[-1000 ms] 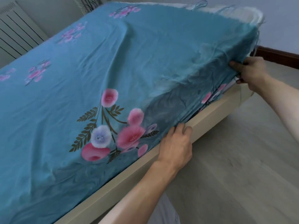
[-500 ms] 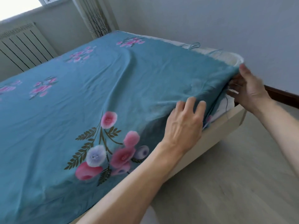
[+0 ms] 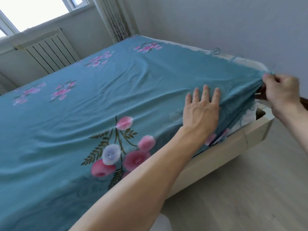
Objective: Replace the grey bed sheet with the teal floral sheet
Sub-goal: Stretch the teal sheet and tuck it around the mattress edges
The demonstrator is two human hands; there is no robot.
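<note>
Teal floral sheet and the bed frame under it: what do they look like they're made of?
The teal floral sheet looks like thin woven cloth, probably cotton or a blend, matte: it creases softly where the left hand presses it, and loose threads fray at the corner the right hand pinches. The bed frame looks like cream laminated or painted board: flat, smooth, faint sheen, hard edges. The core cannot be told.

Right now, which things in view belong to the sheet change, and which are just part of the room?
In the job:
teal floral sheet, spread over the bed
left hand, flat on the sheet
right hand, pinching the sheet's corner
bed frame

Just there:
radiator
curtain
window
wood floor

No grey sheet is in view.
</note>
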